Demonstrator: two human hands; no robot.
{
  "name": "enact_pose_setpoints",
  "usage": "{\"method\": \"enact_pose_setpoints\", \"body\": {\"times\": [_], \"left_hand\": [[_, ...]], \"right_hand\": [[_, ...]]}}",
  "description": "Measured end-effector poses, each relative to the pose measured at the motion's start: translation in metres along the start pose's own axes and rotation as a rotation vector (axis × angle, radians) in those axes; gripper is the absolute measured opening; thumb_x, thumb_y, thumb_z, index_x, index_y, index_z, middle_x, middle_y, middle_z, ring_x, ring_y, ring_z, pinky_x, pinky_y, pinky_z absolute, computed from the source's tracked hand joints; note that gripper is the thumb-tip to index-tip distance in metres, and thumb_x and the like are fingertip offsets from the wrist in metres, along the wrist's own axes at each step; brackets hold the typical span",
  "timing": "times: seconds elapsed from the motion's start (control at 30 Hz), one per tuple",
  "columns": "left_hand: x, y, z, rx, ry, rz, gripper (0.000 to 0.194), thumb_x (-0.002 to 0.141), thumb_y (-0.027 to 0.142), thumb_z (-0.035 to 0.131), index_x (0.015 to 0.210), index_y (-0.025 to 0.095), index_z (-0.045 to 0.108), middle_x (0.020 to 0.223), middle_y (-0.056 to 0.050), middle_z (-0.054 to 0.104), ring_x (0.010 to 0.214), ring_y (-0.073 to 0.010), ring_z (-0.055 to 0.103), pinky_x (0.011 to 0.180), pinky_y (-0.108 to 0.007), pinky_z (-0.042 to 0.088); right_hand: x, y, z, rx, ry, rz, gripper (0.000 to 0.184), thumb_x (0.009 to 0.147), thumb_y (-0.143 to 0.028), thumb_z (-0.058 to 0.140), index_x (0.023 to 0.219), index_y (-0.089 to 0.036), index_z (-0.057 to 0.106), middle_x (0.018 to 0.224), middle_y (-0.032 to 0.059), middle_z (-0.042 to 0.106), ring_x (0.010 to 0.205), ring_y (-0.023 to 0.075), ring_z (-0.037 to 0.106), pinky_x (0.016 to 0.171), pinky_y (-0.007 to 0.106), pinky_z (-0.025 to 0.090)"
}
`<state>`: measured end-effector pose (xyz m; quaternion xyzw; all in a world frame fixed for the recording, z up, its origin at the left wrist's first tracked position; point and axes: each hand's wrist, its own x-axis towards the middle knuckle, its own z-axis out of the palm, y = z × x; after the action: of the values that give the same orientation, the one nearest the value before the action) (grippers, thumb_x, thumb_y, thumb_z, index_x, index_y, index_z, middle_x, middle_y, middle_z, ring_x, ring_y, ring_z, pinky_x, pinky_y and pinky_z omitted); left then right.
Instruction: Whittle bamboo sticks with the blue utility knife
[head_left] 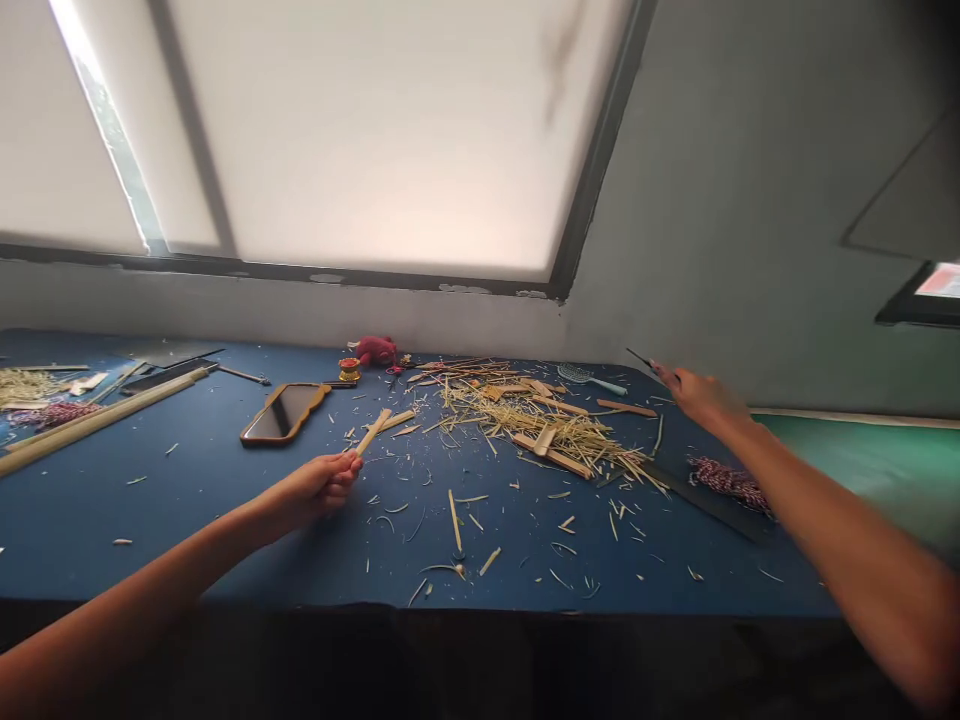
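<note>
My left hand [330, 482] is closed around the near end of a flat bamboo strip [373, 432], whose far end points away from me over the blue table [247, 540]. A second pale strip [397, 421] lies just beyond it. Off to the right, my right hand [705, 398] is raised over the table's far right part. It grips a slim knife [651, 364] with a thin dark blade pointing up and left, well apart from the strip. Between the hands spreads a heap of bamboo shavings [555, 425], with several wider bamboo pieces [551, 456] on it.
A smartphone in a wavy brown case [286, 412] lies left of centre. Long bamboo lengths [112, 415] rest at the left. Further back are a red plush toy [376, 350], a small red-and-gold pot [349, 370] and a hairbrush [592, 379]. Speckled cord [727, 482] lies at right.
</note>
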<state>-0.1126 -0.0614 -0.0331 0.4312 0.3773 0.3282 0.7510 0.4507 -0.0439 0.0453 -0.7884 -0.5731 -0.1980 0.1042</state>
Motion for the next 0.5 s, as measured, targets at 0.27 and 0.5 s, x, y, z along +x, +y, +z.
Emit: {"method": "enact_pose_setpoints", "body": {"times": [0.27,0.5], "left_hand": [[0.046,0.016,0.052,0.111,-0.077,0.244,0.031,0.084,0.043,0.058,0.077,0.015,0.048,0.055,0.008,0.031,0.041,-0.0014,0.020,0.040,-0.016,0.013],[0.099,0.024,0.106,0.169,-0.094,0.357,0.031,0.087,0.043,0.052,0.074,0.016,0.044,0.052,0.009,0.030,0.038,-0.0020,0.021,0.040,-0.017,0.014]], "right_hand": [[-0.034,-0.048,-0.021,0.202,0.025,-0.091,0.070,0.086,-0.072,0.007,0.095,-0.022,0.056,0.055,0.0088,0.060,0.052,0.0251,0.056,0.048,0.030,0.030],[-0.061,-0.169,-0.041,0.034,0.203,-0.577,0.067,0.092,-0.063,0.005,0.099,-0.017,0.053,0.076,0.0092,0.068,0.066,0.0209,0.064,0.050,0.024,0.020]]}}
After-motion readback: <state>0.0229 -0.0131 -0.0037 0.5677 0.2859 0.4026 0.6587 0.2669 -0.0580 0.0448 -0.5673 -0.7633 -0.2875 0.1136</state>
